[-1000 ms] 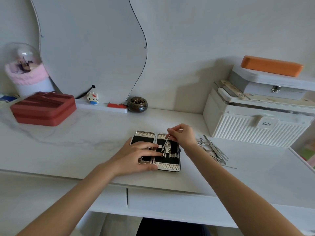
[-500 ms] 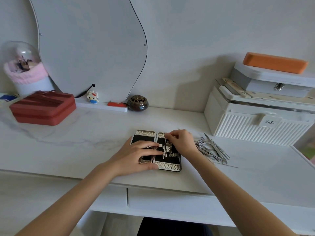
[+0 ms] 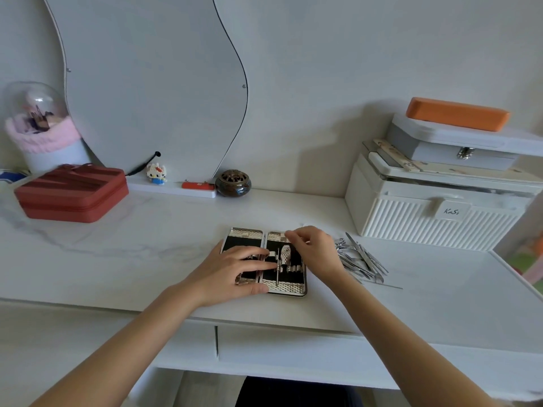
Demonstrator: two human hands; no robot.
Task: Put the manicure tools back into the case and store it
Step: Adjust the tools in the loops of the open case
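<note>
My left hand lies flat on the open case — my right hand curls over it, grip unclear.

An open case lies flat on the white table. The left hand rests flat across its left half, fingers straight. The right hand hovers curled over the right half, beside a pile of loose metal tools.
</note>
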